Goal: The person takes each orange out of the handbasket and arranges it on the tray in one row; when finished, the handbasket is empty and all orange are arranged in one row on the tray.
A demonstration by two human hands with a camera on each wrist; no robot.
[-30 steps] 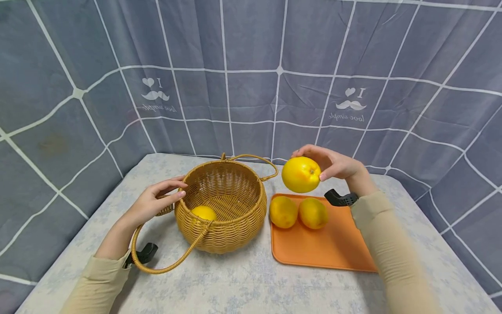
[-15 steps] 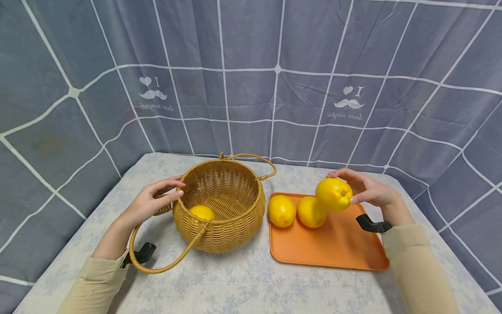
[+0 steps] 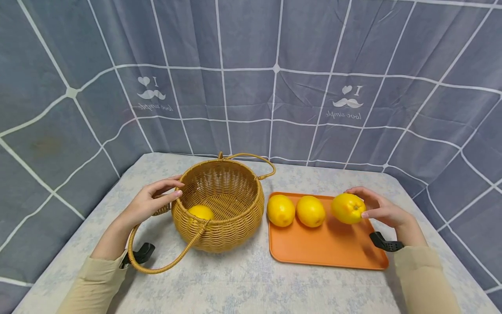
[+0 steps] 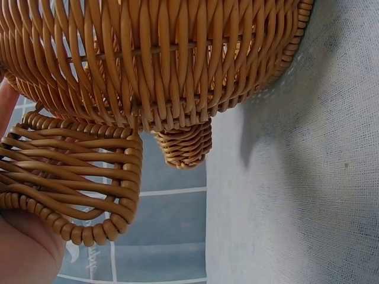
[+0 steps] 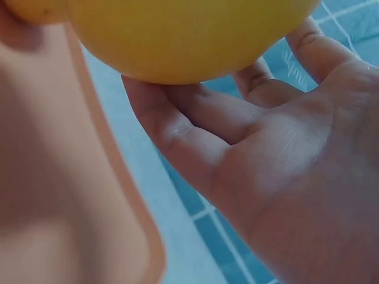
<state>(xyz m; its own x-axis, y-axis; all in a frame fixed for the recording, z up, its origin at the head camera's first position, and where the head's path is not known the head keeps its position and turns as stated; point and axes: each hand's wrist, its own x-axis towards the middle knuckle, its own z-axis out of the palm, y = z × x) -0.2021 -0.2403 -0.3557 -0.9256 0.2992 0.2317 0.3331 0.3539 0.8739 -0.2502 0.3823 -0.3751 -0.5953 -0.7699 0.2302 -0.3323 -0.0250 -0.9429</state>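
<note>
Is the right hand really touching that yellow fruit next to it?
Touching: the head view shows the right hand with its thumb tip against the side of the fruit.

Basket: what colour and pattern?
The basket is golden-brown with a woven wicker pattern; the weave shows best in the left wrist view.

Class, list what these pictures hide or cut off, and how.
Head view: underside of the round yellow fruit inside the round tan wicker basket, behind its front rim.
Left wrist view: much of the basket, cut by top and left edges.
Right wrist view: part of the held oval yellow fruit, cut by top edge.
</note>
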